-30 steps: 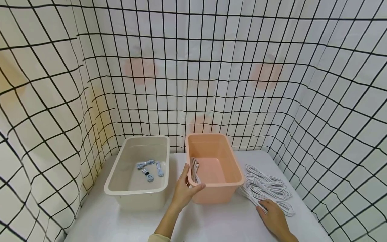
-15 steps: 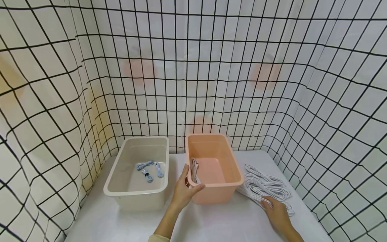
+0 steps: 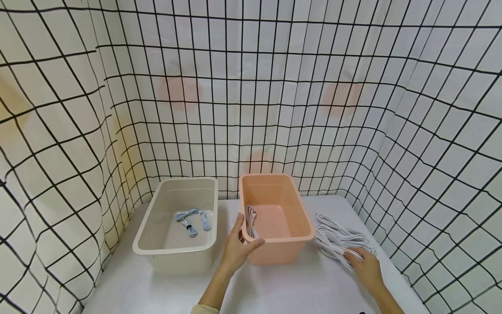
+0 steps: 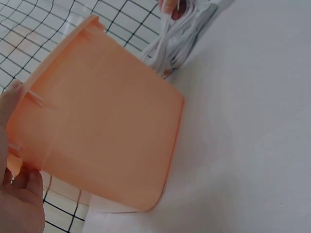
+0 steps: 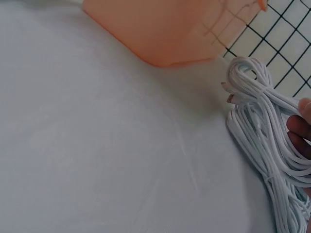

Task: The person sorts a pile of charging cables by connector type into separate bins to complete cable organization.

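Observation:
My left hand (image 3: 237, 252) grips the near left corner of the peach plastic bin (image 3: 276, 253), with the thumb over its front rim and the fingers along the left side. Inside that bin a white cable bundle (image 3: 251, 220) leans at the left wall. To the right, my right hand (image 3: 368, 269) pinches a coiled white cable (image 5: 267, 109) between thumb and fingers. This coil lies over other white cable bundles (image 5: 279, 204) on the table. Two small connector ends show at its side in the right wrist view. The fingertips (image 5: 299, 127) are partly cut off there.
A beige bin (image 3: 176, 261) stands left of the peach one, holding three light blue cable bundles (image 3: 189, 230). Black grid netting (image 3: 259, 104) over white sheeting encloses the white table (image 3: 290, 288) at the back and both sides.
My right hand has moved to the right and slightly away, drawing the held white cable with it across the pile. The left hand stays on the bin's corner.

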Demonstrator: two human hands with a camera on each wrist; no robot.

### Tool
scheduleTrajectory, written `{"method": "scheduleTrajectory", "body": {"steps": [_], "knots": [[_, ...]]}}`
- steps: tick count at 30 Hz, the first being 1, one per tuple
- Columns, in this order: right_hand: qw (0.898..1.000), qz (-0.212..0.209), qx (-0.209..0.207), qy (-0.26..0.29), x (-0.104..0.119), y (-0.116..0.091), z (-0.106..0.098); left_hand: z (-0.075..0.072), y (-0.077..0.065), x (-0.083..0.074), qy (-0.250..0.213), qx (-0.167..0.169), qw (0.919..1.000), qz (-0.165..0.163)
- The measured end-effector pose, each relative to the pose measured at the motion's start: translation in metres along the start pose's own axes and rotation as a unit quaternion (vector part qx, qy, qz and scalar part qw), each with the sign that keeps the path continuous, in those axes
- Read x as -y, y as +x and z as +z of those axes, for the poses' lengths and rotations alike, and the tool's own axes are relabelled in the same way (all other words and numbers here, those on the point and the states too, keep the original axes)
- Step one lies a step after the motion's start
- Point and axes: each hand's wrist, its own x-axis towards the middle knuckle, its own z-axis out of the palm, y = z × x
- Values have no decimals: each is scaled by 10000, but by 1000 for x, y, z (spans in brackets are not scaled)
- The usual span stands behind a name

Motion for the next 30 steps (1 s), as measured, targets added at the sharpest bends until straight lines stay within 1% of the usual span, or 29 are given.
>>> {"method": "scheduleTrajectory", "body": {"steps": [5,10,16,20,26,30], "knots": [[9998,120,-70,167,4,6,-5,0,0,2,-54,23,10000,24],[9992,124,-120,369,9,12,-13,0,0,3,-20,-4,10000,60],[9989,94,-139,445,24,16,-24,0,0,1,0,-4,10000,48],[9981,194,-108,572,32,21,-29,0,-1,1,-33,8,10000,86],[9972,193,-282,660,40,32,-35,1,-1,1,10,-26,10000,29],[9960,229,-413,758,53,40,-40,0,0,1,24,-52,10000,20]]}}
